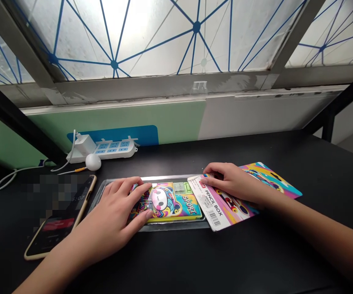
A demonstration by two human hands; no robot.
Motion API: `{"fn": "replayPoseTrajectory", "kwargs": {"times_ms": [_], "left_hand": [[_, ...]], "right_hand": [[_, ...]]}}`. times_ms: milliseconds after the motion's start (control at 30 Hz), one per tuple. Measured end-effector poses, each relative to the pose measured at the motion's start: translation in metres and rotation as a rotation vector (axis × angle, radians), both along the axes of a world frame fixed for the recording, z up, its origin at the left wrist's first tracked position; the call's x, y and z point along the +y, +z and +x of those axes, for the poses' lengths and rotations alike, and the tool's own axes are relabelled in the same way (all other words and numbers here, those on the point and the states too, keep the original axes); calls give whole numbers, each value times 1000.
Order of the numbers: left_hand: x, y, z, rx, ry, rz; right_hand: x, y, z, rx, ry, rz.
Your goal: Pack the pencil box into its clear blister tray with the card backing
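My left hand rests over the left end of a colourful pencil box, its fingers spread. This box has a cartoon face, the word SPORT and a small green section at its upper right. It lies in a clear plastic tray on the black desk. My right hand is closed on a printed cardboard card marked PENCIL BOX, with thumb and fingers near its left edge. The card overlaps the tray's right end, and my hand and forearm cover part of it.
A phone in a beige case lies left of the tray, partly behind my left forearm. Farther back are a white power strip with a plugged-in charger, a round white object and cables. A window rises behind the desk.
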State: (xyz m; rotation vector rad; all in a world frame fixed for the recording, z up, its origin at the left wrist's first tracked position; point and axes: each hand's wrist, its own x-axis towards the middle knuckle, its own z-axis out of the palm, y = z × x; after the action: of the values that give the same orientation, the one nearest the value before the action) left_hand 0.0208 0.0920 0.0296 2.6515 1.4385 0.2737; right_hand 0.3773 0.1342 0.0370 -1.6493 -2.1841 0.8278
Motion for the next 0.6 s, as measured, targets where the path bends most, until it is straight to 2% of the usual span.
{"fn": "replayPoseTrajectory", "kwargs": {"times_ms": [167,367,600], "left_hand": [[0,2,0,-4,-19,17],[-1,0,-2,-8,-19,32],[-1,-4,-1,-7,9,16]], "right_hand": [[6,2,13,18,-43,-58],[13,2,26,-28,-65,-45],[3,5,14,-25,-106,9]]}}
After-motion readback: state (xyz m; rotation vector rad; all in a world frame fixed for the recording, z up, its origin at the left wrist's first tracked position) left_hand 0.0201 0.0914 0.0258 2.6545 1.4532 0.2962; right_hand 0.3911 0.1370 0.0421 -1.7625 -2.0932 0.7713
